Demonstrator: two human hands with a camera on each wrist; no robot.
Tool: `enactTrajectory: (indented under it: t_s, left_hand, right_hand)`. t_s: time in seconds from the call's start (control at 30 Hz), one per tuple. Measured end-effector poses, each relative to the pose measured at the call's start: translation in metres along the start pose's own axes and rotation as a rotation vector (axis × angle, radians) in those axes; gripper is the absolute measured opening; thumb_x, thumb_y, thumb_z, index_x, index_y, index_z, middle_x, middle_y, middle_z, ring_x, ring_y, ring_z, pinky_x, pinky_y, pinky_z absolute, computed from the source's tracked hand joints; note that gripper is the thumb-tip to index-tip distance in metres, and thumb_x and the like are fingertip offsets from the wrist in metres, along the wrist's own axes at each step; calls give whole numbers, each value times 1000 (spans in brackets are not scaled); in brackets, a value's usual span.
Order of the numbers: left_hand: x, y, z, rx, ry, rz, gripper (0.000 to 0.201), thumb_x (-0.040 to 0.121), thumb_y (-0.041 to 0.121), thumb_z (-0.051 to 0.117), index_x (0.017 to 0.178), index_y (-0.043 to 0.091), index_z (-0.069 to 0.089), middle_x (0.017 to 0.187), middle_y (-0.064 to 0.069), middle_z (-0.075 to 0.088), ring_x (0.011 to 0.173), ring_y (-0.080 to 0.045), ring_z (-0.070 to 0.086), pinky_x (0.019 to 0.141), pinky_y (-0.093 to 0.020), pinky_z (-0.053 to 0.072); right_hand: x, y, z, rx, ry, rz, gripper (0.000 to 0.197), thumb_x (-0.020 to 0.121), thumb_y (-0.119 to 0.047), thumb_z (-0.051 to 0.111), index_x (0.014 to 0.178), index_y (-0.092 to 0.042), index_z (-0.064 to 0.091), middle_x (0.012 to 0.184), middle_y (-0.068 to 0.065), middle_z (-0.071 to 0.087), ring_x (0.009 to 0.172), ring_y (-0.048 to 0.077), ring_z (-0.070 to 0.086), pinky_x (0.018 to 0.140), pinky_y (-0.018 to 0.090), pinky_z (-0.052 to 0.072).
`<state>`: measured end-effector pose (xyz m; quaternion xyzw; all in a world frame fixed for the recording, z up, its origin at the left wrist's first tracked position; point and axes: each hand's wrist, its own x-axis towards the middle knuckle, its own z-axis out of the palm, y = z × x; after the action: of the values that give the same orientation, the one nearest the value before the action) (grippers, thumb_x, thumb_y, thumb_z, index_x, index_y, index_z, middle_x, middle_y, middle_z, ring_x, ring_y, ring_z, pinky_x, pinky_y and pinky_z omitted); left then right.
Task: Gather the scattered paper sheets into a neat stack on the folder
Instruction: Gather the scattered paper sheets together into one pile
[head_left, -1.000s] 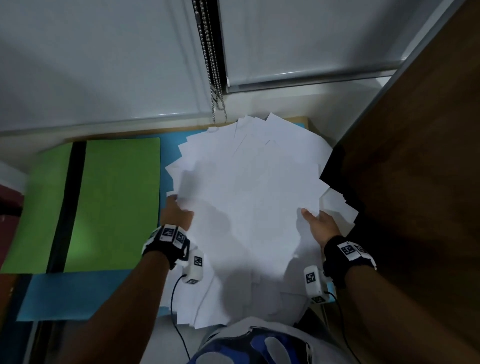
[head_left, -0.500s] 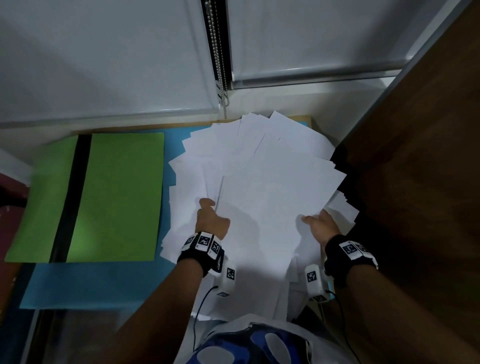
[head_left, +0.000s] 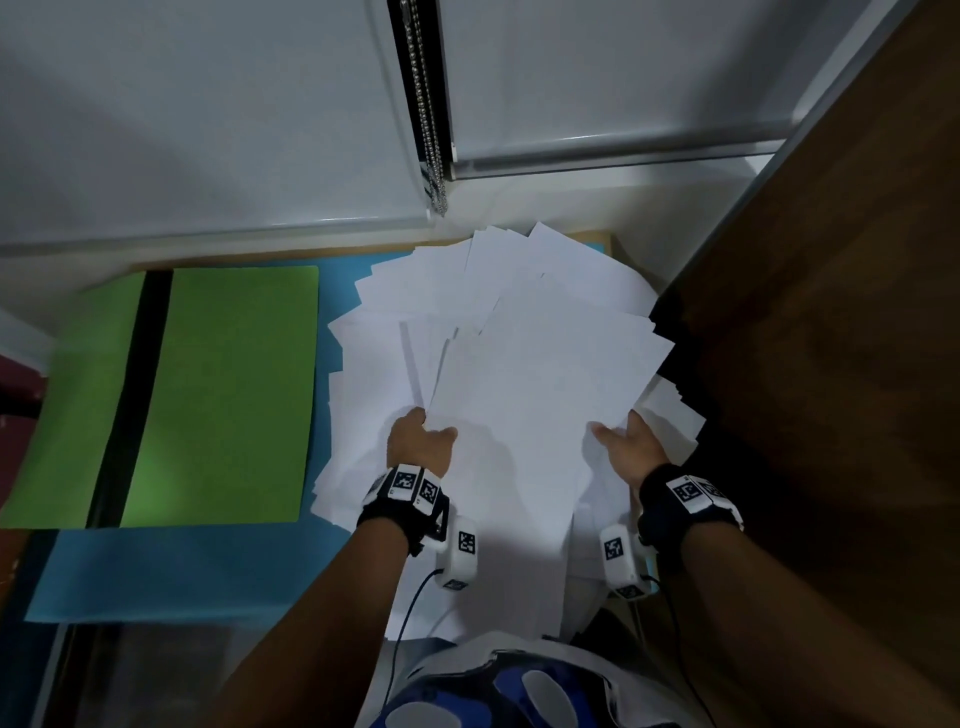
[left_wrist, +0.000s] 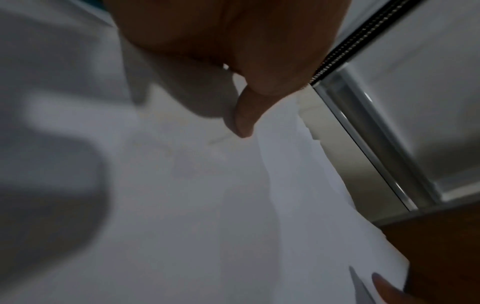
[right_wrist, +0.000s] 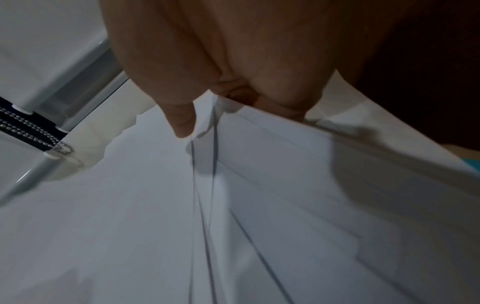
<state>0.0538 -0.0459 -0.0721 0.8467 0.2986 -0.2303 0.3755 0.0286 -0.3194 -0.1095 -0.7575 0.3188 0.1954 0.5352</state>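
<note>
A loose heap of white paper sheets (head_left: 488, 332) lies fanned across the blue sheet covering the bench (head_left: 171, 571), and every position here is given relative to that heap. The person's left hand (head_left: 418, 447) meets the heap at its near left side, thumb on top of a raised bundle of sheets (head_left: 545, 395) and fingers hidden beneath it, so its grip is clamped on the bundle's near left corner. The right hand (head_left: 631, 447) meets the heap at its near right side, thumb laid over the bundle's near right corner and fingers tucked under, its grip likewise clamped on the paper. In the left wrist view the left thumb (left_wrist: 242, 117) presses down on the white surface; in the right wrist view the right thumb (right_wrist: 182, 121) rests on the top sheet, whose stacked edges show as thin dark lines. The open green folder with a black spine (head_left: 228, 395) lies flat on the blue sheet just beside the heap on its left, bearing no paper. Beyond the heap hangs a beaded metal blind chain (head_left: 431, 130) between two white roller blinds (head_left: 208, 114). A dark brown wooden panel (head_left: 831, 338) stands against the heap's right side.
</note>
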Motion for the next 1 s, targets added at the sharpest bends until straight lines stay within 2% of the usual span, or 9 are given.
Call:
enactTrajectory:
  t_s: [0.07, 0.17, 0.27, 0.43, 0.5, 0.6, 0.7, 0.87, 1.0]
  left_hand:
    - [-8, -1, -9, -46, -6, 113, 63, 94, 25, 60, 148, 11, 31, 149, -11, 41, 134, -27, 44, 109, -30, 33]
    - [-5, -8, -43, 41, 105, 274, 49, 93, 16, 60, 139, 12, 46, 130, -18, 59, 116, -34, 58, 97, -34, 45]
    - [4, -3, -96, 110, 228, 377, 27, 88, 9, 63, 115, 3, 64, 106, -24, 69, 95, -30, 65, 78, -34, 45]
    - [3, 17, -149, -428, 127, 387, 12, 85, 1, 65, 83, 13, 66, 70, 0, 69, 61, -10, 63, 60, -23, 49]
    - [1, 23, -137, -408, 12, 379, 17, 82, -2, 68, 90, 12, 61, 74, -2, 65, 66, -12, 65, 65, -23, 50]
    - [17, 14, -100, -377, -167, 256, 61, 59, 2, 79, 115, 11, 57, 101, -9, 67, 100, -27, 62, 88, -40, 50]
    - [43, -16, -64, -178, -220, 178, 93, 52, 3, 75, 138, 18, 44, 130, -11, 60, 113, -32, 59, 98, -49, 49]
    - [57, -25, -52, -24, -192, 148, 60, 76, 21, 77, 130, 12, 54, 126, -10, 63, 111, -31, 60, 101, -43, 47]
    - [43, -14, -54, 303, 59, 100, 44, 81, 24, 68, 118, 3, 59, 122, -14, 61, 112, -36, 58, 93, -34, 48]
  right_hand:
    - [-1, -1, -1, 0, 1, 32, 80, 79, -54, 65, 142, -12, 40, 141, 4, 52, 131, 25, 48, 113, 46, 36]
    - [-7, -5, -5, -31, -14, -9, 38, 91, -25, 61, 126, -15, 50, 127, 6, 60, 119, 27, 56, 108, 44, 42]
    - [-6, -4, -5, -14, -29, -44, 29, 94, -14, 56, 122, -19, 52, 120, 3, 62, 113, 24, 58, 106, 42, 43]
    - [-7, -7, -4, 5, -24, -32, 34, 92, -13, 58, 124, -19, 53, 120, 3, 63, 112, 25, 59, 105, 43, 45]
    - [1, -4, -5, 25, -45, 31, 35, 91, -16, 58, 126, -17, 52, 115, 5, 62, 107, 25, 61, 98, 38, 49]
    - [5, 1, -5, 73, -68, 38, 21, 85, -24, 60, 105, -21, 60, 99, 7, 67, 92, 25, 65, 90, 41, 54]
    - [0, -2, -5, 111, -41, -10, 26, 88, -5, 58, 110, -19, 59, 112, 11, 68, 102, 31, 64, 95, 46, 51]
    - [-2, -3, -8, 115, -68, -50, 28, 93, 0, 52, 113, -18, 55, 114, 7, 65, 108, 29, 61, 101, 44, 47]
    - [0, -2, -6, 108, -61, -33, 28, 93, -2, 53, 114, -19, 55, 115, 6, 64, 108, 29, 61, 102, 44, 47]
